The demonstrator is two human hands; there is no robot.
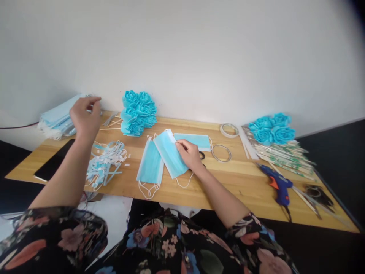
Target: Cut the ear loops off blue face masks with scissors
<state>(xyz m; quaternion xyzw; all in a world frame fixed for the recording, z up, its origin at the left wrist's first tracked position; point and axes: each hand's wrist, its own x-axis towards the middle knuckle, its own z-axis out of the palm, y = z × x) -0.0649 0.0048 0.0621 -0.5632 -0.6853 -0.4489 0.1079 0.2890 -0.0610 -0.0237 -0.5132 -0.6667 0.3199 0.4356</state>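
Observation:
My right hand [188,153] pinches a light blue face mask [169,154] by its right side, tilted over the table; an ear loop hangs below. Another blue mask [150,163] lies flat just left of it, partly covered. Behind my right hand lies a third mask [196,141]. My left hand [90,106] is raised at the left, in front of a stack of masks [61,114]. Its fingers are loosely curled, a gap shows between thumb and forefinger, and nothing is visible in them. A heap of cut blue and white strips [105,163] lies beneath it.
Blue flowers on sticks [138,114] lie at the back, with another bunch [272,129] at right on wrapped sticks. Tape rolls [229,130], a wire ring [221,153] and a blue glue gun [279,186] are at right. A dark phone-like slab [54,161] is at left.

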